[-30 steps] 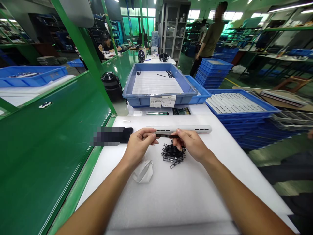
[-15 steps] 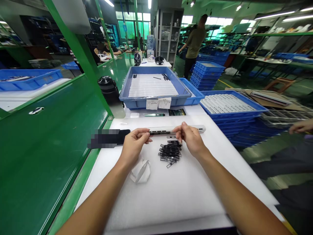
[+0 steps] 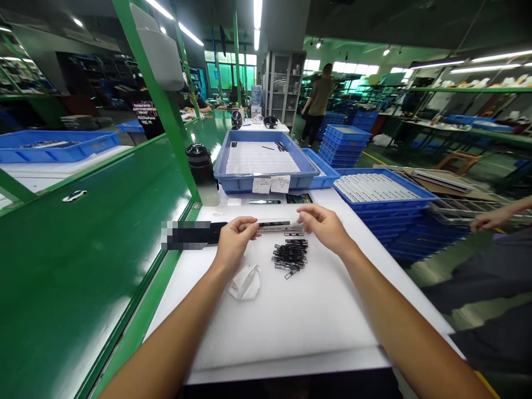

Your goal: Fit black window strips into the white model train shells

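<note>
A narrow black strip (image 3: pixel 274 224) lies along a long white bar (image 3: pixel 278 229) between my hands. My left hand (image 3: pixel 236 238) is closed in a pinch at the strip's left end. At the other end, my right hand (image 3: pixel 326 226) has its thumb and fingertips curled together over the white bar; whatever they hold is too small to make out. Just below the bar lies one small black frame (image 3: pixel 293 234). Nearer to me is a pile of small black frames (image 3: pixel 290 255). A crumpled white cloth (image 3: pixel 246 282) rests below my left hand.
A blue tray (image 3: pixel 266 182) of white bars stands at the back, beside a dark bottle (image 3: pixel 203 172). A dark flat object (image 3: pixel 216 231) lies left. Stacked blue trays (image 3: pixel 386 208) stand right. A person's hand (image 3: pixel 484 219) reaches in at far right; another person (image 3: pixel 319 97) stands farther back.
My right fingers have shifted off the black strip's right end and lifted slightly. My left hand keeps its pinch. The head view has tilted up and moved a little.
</note>
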Demonstrator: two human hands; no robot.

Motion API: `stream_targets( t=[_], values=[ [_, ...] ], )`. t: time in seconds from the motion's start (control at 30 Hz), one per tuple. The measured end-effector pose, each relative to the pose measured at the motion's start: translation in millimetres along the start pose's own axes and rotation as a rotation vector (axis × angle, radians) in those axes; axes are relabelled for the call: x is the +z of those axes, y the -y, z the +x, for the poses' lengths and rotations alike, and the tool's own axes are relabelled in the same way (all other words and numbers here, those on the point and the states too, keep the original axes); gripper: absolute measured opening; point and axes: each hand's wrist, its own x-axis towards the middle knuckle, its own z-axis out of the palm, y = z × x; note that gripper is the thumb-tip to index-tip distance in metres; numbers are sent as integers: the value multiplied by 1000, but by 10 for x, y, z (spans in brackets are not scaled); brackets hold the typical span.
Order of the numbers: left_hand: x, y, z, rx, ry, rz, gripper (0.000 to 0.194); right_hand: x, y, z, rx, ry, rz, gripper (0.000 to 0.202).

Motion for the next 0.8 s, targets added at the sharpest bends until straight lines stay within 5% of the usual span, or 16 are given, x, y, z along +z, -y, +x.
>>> stream_targets(
  t=[0.1, 0.23, 0.57, 0.8],
  values=[
    [48, -1, -39, -6, 69, 15, 32, 77, 62, -111, 47, 146, -38, 39],
    [108, 12, -77, -16, 132, 28, 28, 47, 72, -251, 70, 173, -85, 35],
    [79, 40, -41, -10, 100, 41, 24, -643, -299, -686, 154, -13, -263, 36],
    [93, 52, -53, -11, 98, 66, 25, -589, -508, -927, 87, -160, -510, 35]
  ],
)
